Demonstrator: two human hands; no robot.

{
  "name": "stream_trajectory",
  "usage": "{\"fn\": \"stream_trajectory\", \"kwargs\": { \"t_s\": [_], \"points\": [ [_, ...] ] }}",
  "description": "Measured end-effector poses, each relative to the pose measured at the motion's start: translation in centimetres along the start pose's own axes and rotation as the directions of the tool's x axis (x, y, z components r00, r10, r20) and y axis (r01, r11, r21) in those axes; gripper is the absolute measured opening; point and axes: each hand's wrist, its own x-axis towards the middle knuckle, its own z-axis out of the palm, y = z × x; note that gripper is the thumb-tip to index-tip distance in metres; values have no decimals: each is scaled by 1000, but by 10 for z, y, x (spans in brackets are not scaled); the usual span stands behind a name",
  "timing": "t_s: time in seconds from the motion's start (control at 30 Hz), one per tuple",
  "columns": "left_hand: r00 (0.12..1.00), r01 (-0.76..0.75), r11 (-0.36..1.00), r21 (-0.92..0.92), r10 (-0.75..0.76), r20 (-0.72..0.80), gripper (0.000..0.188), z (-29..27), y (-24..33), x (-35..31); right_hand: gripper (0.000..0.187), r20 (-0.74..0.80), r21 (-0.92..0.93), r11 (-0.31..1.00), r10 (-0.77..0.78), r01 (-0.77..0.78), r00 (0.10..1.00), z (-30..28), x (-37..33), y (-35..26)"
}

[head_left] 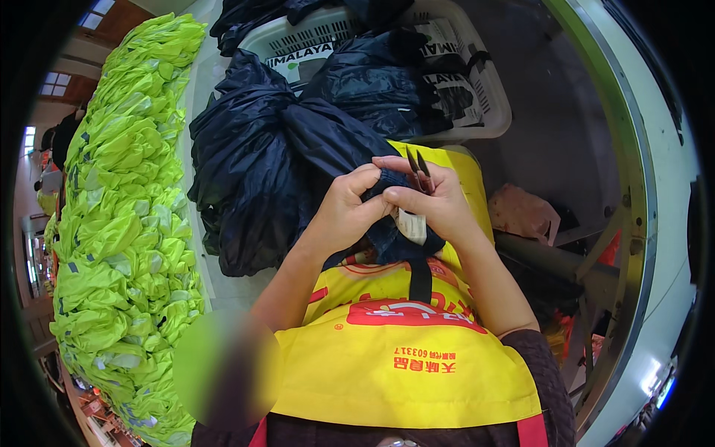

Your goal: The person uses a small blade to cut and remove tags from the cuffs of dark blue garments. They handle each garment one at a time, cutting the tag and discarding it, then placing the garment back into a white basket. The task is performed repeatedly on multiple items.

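My left hand pinches the edge of a navy garment in front of my lap. From the other side, my right hand grips the same edge, its thumb close to the left fingers. Small dark thread snips are tucked in my right hand, with two pointed blades sticking up past the fingers. A white label hangs from the garment just below my right fingers. The garment's shiny dark cloth spreads left and away from me. What the fingertips do at the edge is partly hidden.
A long heap of neon yellow-green garments lies along the left. Ahead stands a white plastic basket with dark garments and printed bags. A yellow apron covers my lap. At right are a metal table frame and a pinkish bag.
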Motion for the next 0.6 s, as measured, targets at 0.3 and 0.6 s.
{"fn": "stream_trajectory", "kwargs": {
  "t_s": [0.3,0.6],
  "points": [
    [1000,-18,1000,-5,18,-19,22,6,-2,-2,15,-259,-90,971,-239,223,936,21,4,16],
    [967,254,944,-210,-241,83,14,-1,-11,-9,17,-385,249,969,102,-3,917,11,10,12]
  ]
}}
